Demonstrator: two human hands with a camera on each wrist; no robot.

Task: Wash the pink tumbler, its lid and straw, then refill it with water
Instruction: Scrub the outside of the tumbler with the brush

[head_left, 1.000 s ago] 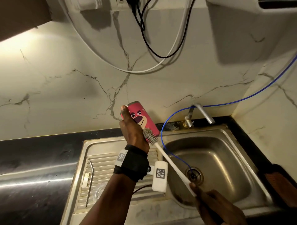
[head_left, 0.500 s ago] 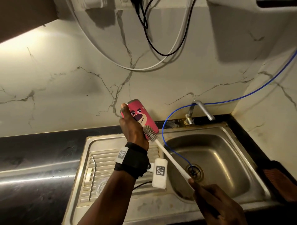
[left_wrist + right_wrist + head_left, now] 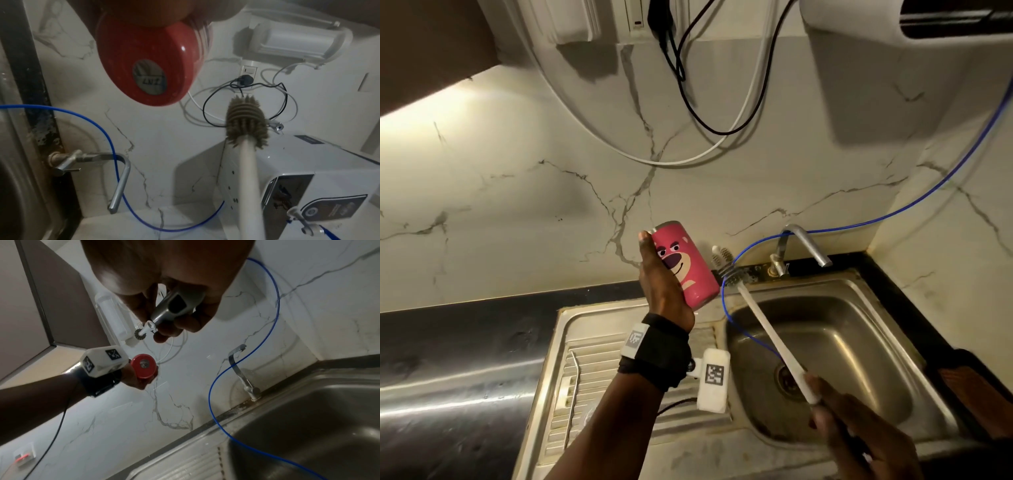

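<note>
Brush (image 3: 723,264) now beside tumbler (image 3: 686,263), perhaps apart.

We see a bare left forearm wearing a black wrist strap (image 3: 654,353) with a white tag, a white marker-printed camera block (image 3: 713,383) and a thin black cable (image 3: 54,436).

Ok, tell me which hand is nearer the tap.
Left. The left hand holds the pink tumbler up beside the tap; the right hand grips the brush handle at the sink's near edge.
</note>
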